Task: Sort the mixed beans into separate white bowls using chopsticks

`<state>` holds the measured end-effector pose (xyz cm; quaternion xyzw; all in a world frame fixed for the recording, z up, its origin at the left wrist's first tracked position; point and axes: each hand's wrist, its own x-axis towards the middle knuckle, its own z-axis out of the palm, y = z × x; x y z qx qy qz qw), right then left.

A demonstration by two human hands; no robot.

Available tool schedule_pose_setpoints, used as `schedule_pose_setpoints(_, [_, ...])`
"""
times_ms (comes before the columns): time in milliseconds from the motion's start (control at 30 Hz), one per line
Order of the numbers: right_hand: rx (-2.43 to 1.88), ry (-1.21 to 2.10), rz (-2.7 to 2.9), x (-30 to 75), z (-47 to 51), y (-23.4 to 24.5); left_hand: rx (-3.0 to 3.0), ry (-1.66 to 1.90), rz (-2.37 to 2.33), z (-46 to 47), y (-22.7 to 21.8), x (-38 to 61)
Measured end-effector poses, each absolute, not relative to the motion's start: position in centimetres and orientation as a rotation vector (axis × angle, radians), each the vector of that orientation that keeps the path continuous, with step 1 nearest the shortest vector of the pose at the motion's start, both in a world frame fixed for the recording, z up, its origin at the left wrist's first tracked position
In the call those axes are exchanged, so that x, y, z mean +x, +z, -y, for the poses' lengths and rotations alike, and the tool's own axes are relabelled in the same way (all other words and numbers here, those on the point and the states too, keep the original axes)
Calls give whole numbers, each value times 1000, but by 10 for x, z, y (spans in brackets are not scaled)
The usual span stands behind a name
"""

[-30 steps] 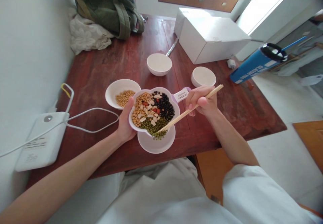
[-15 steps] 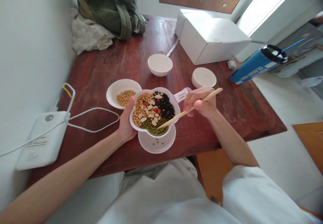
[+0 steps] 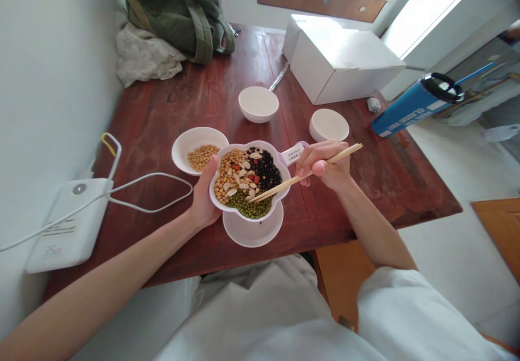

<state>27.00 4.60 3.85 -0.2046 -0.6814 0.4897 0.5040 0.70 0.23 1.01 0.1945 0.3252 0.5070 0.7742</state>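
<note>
My left hand [image 3: 204, 198] grips the left rim of a white, flower-shaped bowl [image 3: 214, 202] with a lilac edge and a labelled handle. Inside it lie soybeans [image 3: 225, 179], black beans [image 3: 271, 172], mung beans [image 3: 244, 205] and, in the middle, peanuts [image 3: 242, 179], some red-skinned. Closed around a pair of wooden chopsticks [image 3: 292, 180], my right hand [image 3: 325, 164] holds their tips among the mung beans near the peanuts. A white bowl [image 3: 252, 233] sits partly hidden under the flower-shaped bowl's near side, a few dark specks in view. Another white bowl [image 3: 181, 147] with soybeans stands at the left.
Farther back on the dark red table [image 3: 203, 98] stand a white bowl [image 3: 259, 104] and stacked-looking white bowls [image 3: 330, 126]. A white box [image 3: 345, 63], blue tumbler [image 3: 406, 113] and charger [image 3: 374, 104] are right. Left are a white device [image 3: 69, 225] with a looped cable and a green bag [image 3: 174, 11].
The chopstick tips have shifted slightly left and up through the mung beans. Fewer dark specks show in the near white bowl. My left hand keeps its place.
</note>
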Motion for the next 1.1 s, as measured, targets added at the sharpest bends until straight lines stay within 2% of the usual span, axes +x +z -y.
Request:
schedule_pose_setpoints(300, [-364,1263,1581,268,-48,33,395,1101,-780,-2,12,8])
schedule_pose_setpoints(467, [-447,1244,1473,270,-50,30,424,1085,-740,-3,8,6])
schedule_pose_setpoints(800, [-483,1235,1608,269,-46,31,412,1090,-720,-2,9,6])
schedule_pose_setpoints(1100, [-531,1058,1500,277,-48,27,438,1051,-635,-2,7,5])
